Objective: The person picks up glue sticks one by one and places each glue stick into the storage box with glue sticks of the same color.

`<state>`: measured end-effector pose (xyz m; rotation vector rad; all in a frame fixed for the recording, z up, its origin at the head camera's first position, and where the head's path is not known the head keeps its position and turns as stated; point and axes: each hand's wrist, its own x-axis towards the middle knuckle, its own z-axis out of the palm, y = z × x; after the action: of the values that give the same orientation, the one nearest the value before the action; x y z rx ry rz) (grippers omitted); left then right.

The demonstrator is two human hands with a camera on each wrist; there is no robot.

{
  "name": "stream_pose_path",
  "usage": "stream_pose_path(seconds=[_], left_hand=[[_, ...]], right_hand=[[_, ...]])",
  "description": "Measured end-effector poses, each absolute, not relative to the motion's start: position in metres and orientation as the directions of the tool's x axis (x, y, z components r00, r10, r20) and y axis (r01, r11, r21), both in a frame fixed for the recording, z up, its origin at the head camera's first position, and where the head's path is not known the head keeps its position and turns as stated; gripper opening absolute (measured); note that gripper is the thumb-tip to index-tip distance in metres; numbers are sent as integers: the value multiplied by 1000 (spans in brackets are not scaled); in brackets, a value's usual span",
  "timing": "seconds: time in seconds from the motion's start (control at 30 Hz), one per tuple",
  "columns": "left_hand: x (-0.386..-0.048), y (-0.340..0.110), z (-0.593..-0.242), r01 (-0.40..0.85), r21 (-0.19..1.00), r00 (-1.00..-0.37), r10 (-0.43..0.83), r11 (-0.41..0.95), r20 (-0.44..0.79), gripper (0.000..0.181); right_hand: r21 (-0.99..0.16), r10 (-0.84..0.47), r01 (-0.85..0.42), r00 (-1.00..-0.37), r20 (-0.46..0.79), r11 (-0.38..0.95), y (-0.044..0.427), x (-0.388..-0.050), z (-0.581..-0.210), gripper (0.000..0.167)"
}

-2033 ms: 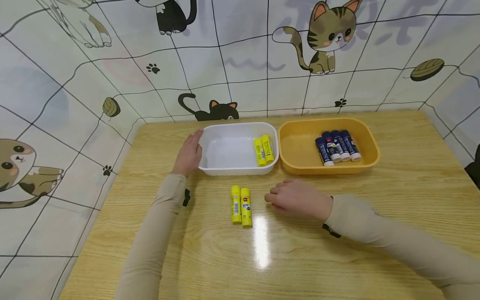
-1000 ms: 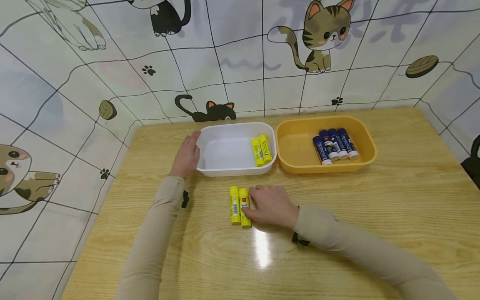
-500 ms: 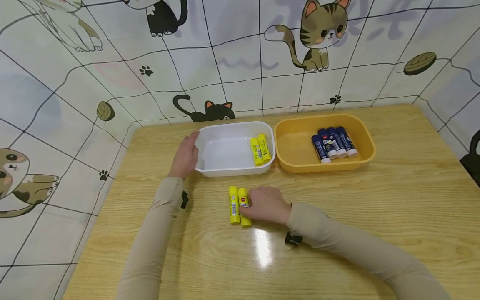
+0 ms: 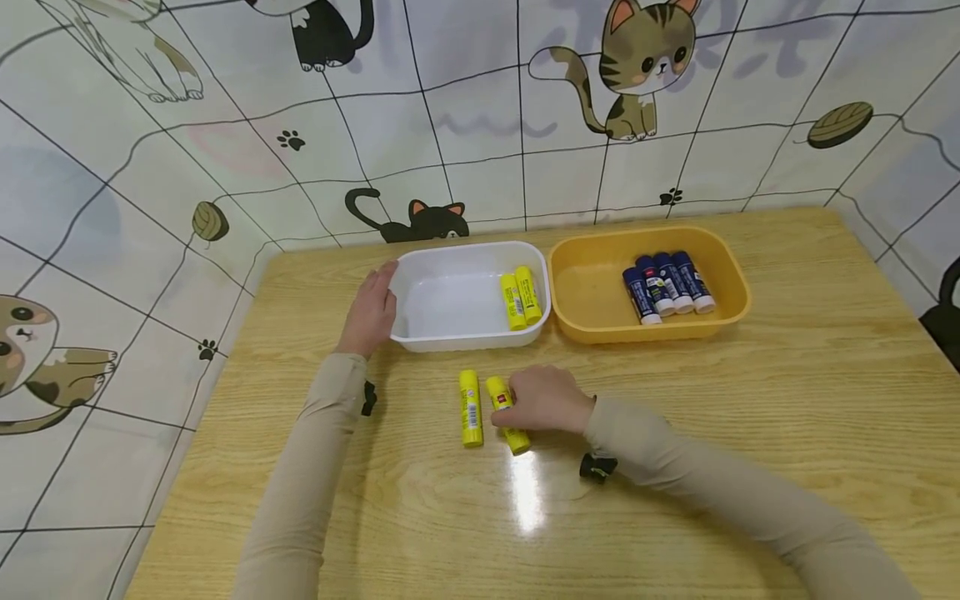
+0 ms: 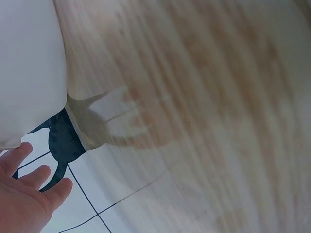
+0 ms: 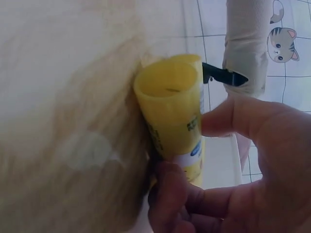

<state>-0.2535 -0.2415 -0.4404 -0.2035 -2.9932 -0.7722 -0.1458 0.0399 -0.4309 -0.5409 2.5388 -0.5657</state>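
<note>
My right hand [image 4: 546, 400] pinches a yellow glue stick [image 6: 172, 116] between thumb and fingers. In the head view that stick slants on or just over the table; I cannot tell whether it touches. Just left of it lies another yellow glue stick [image 4: 470, 408]. My left hand [image 4: 369, 308] rests with fairly straight fingers against the left end of the white tray [image 4: 442, 342]. Two more yellow glue sticks [image 4: 521, 297] lie at the right side inside that tray. The left wrist view shows the fingers [image 5: 57, 193] beside the tray's wall.
An orange tray [image 4: 592, 287] stands against the white tray's right end, with several dark blue glue sticks [image 4: 667, 285] in it. Behind the wooden table [image 4: 825, 333] rises a wall covering [image 4: 480, 125] with cat drawings. A dark object [image 4: 943, 325] shows at the right edge.
My right hand came in from the right and took hold of the right-hand yellow glue stick. It is now tilted and slightly apart from its neighbour. The left hand stays at the white tray.
</note>
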Motion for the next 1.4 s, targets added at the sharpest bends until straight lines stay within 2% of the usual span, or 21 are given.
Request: stream_pose_path(seconds=[0.37, 0.7, 1.1, 1.4], left_hand=[[-254, -241, -439, 131, 481, -991, 110, 867, 73, 51], [-253, -241, -440, 136, 483, -991, 111, 865, 79, 50], [-253, -240, -440, 151, 484, -988, 118, 862, 98, 50], [-253, -241, -440, 146, 485, -989, 112, 862, 98, 50]], right_hand=[[-432, -497, -321, -772, -395, 843, 48, -152, -425, 34], [-403, -506, -352, -769, -389, 845, 47, -151, -423, 34], [-406, -516, -366, -773, -368, 838, 49, -148, -410, 36], [-441, -556, -402, -773, -306, 802, 50, -147, -403, 40]])
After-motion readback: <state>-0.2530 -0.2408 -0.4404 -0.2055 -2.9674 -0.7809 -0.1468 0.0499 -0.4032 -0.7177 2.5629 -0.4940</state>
